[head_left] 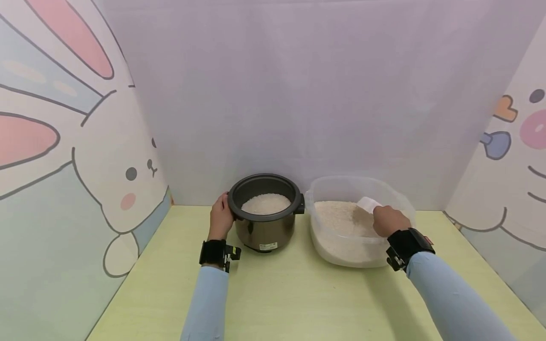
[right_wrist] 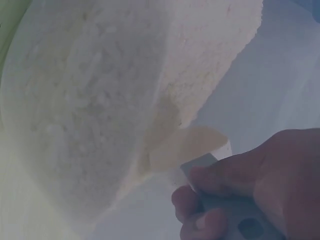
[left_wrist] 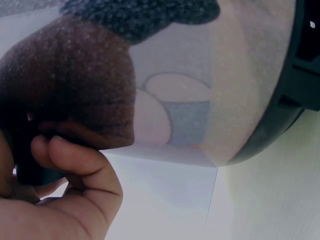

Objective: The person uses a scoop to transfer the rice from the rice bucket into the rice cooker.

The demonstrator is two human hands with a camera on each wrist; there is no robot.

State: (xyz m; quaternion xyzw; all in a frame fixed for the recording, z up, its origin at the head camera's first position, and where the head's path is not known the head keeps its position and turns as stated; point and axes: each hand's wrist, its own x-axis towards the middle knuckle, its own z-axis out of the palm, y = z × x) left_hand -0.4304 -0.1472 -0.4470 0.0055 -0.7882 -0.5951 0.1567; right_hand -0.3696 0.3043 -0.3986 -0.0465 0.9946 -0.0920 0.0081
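Observation:
A dark, shiny rice cooker (head_left: 264, 229) stands lidless with white rice (head_left: 266, 204) inside it. My left hand (head_left: 221, 219) grips its left side handle; in the left wrist view the fingers (left_wrist: 80, 160) curl round that black handle (left_wrist: 37, 170). To the right sits a clear plastic tub (head_left: 347, 181), partly filled with more rice (head_left: 339, 217). Over the tub's right side, my right hand (head_left: 390, 221) holds a white scoop (head_left: 368, 204) by its handle. The right wrist view shows the scoop's bowl (right_wrist: 189, 147) close against the rice; how much it holds cannot be made out.
Both vessels stand side by side on a pale yellow-green table (head_left: 298, 303), near its back edge. Behind them hangs a plain light cloth (head_left: 307, 104). Side panels with a cartoon rabbit (head_left: 111, 175) and another cartoon figure (head_left: 503, 189) flank the table.

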